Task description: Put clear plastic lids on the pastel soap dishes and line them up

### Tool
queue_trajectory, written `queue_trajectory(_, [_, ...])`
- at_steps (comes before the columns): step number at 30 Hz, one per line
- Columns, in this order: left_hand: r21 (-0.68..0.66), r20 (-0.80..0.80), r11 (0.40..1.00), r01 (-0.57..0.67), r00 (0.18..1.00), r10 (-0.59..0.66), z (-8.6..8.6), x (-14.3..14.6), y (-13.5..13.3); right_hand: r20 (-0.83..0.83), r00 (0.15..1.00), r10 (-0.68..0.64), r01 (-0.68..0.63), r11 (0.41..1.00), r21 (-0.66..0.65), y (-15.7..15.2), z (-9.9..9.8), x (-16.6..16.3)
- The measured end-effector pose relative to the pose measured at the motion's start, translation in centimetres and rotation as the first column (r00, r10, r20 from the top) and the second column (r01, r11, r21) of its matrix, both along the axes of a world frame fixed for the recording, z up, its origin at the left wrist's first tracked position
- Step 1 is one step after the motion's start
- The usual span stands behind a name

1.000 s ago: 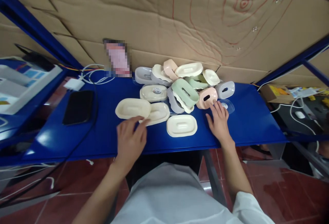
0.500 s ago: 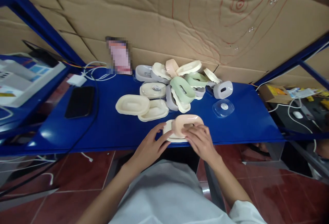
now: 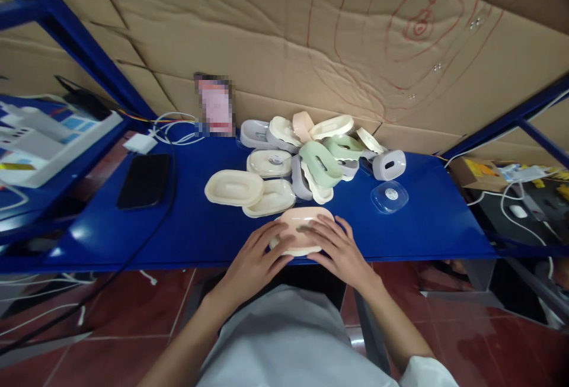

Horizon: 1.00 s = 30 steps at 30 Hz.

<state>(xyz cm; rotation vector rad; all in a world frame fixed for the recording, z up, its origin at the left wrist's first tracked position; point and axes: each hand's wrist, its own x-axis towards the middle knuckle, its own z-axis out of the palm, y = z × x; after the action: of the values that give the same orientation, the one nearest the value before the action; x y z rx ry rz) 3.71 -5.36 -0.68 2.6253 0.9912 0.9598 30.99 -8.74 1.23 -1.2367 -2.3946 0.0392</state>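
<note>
A peach oval shell (image 3: 306,216) with a slot in its middle, resembling a soap dish part, sits over a cream oval base (image 3: 299,251) near the table's front edge. On their left side my left hand (image 3: 262,250) is curved, its fingertips touching the peach shell and the base. My right hand (image 3: 338,248) lies over the right side, fingers across the shell close to the slot. Much of both pieces is hidden by the fingers. Just behind are cream trays (image 3: 233,187) and a tilted green slotted shell (image 3: 320,165).
Grey shells (image 3: 389,165), a peach piece (image 3: 303,126) and more cream parts are heaped at the back. A clear lid (image 3: 389,197) lies on the right of the blue table (image 3: 191,233). Left stand a black phone (image 3: 143,181), white adapter (image 3: 140,143) and cables.
The peach shell has shifted left and now sits squarely over the cream base. Both hands have closed in on it from either side. The whole view has shifted slightly.
</note>
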Motion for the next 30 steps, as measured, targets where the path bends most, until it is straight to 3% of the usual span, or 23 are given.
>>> queue_trajectory(6, [-0.098, 0.009, 0.995, -0.014, 1.000, 0.015, 0.2, 0.0, 0.3, -0.083, 0.996, 0.023, -0.024, 1.000, -0.020, -0.2, -0.3, -0.7])
queue_trajectory(11, [0.004, -0.057, 1.000, -0.019, 0.998, 0.019, -0.1, -0.7, 0.8, 0.024, 0.999, 0.042, -0.042, 0.999, -0.005, 0.1, 0.2, -1.4])
queue_trajectory(16, [0.071, -0.052, 0.997, -0.013, 0.999, 0.016, -0.7, -0.9, 0.2, 0.089, 0.995, 0.035, -0.039, 0.998, 0.041, -0.2, -0.7, -1.5])
queue_trajectory(21, [0.038, -0.011, 0.999, -0.006, 1.000, 0.006, 0.0, -2.4, 0.8, 0.047, 0.997, 0.057, -0.058, 0.998, 0.021, -0.5, -1.3, -1.2])
queue_trajectory(23, [0.027, -0.012, 0.993, -0.111, 0.994, 0.111, 0.5, -3.9, 2.4, 0.013, 0.999, 0.034, -0.034, 0.999, -0.012, -0.6, -1.3, -1.0])
queue_trajectory(26, [0.050, -0.105, 0.929, -0.368, 0.923, 0.371, 0.8, -6.3, 5.1, -0.062, 0.997, -0.046, 0.044, 0.999, -0.023, -0.6, -1.5, -0.6])
queue_trajectory(30, [0.111, -0.095, 0.896, -0.430, 0.893, 0.440, 0.8, -6.8, 5.6, -0.178, 0.981, -0.076, 0.065, 0.996, -0.069, -0.5, -1.9, -0.4])
